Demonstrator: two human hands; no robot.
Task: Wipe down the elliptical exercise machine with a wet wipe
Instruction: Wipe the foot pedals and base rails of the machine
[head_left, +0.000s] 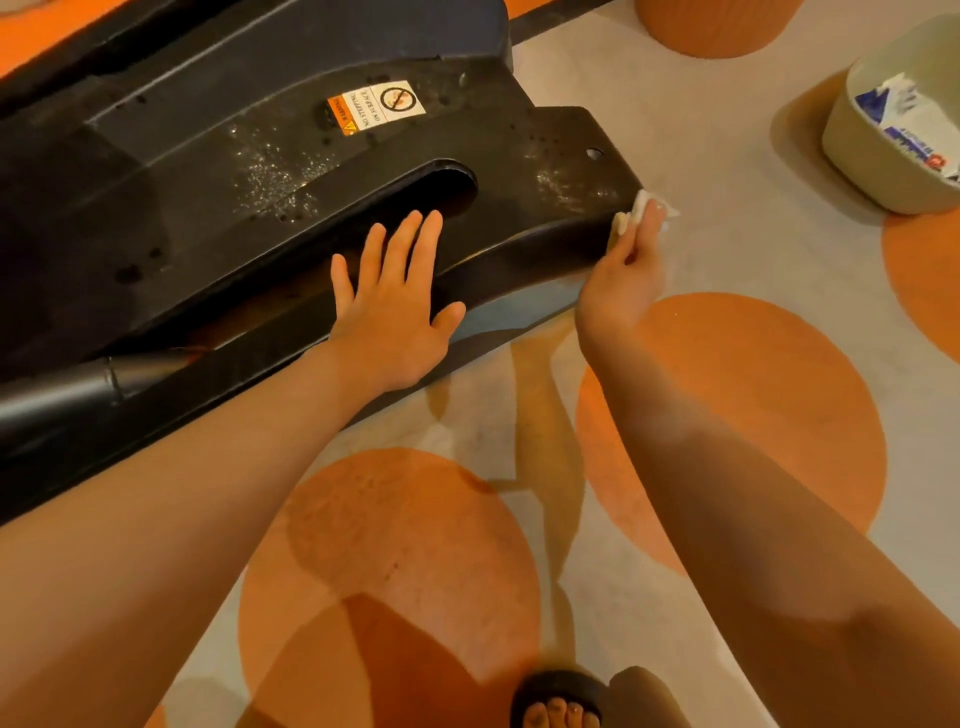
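Right hand (626, 270): a crumpled white wet wipe (638, 208) is pinched between fingers and thumb and pressed against the outer corner edge of the elliptical's black plastic base cover (519, 156). Only the bunched top of the wipe is seen; the rest is hidden behind the fingers.

Left hand (390, 306): laid flat, fingers straight and spread, nothing grasped, resting on the cover's near rim just beside the long slot (415, 192).

Progress, judged: early to middle. Pale dust speckling and dark spots are seen on the cover's top around the warning label (375, 106) and near the corner, so most of the top surface appears unwiped. The side edge is being worked; the upper frame of the machine is out of view.

Surroundings: an orange-circled floor mat (753, 395), and a pale tub (883, 156) holding a printed packet well off to the right.
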